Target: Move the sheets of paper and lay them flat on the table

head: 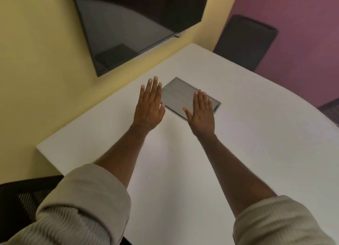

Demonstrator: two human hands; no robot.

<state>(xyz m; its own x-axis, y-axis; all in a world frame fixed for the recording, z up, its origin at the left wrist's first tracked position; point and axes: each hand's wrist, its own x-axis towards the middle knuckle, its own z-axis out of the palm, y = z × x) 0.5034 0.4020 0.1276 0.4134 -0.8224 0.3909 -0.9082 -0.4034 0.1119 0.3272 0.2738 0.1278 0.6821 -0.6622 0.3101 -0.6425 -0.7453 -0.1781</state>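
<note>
Both hands' fingers [152,90] spread flat over the table [256,134], holding nothing.

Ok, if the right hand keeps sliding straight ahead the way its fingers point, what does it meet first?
The right hand already overlaps the grey panel set in the white table. Straight ahead lies more panel, then bare tabletop toward the dark chair; depth is unclear.

A white table [238,153] carries a grey rectangular panel [178,96] set flush.
</note>
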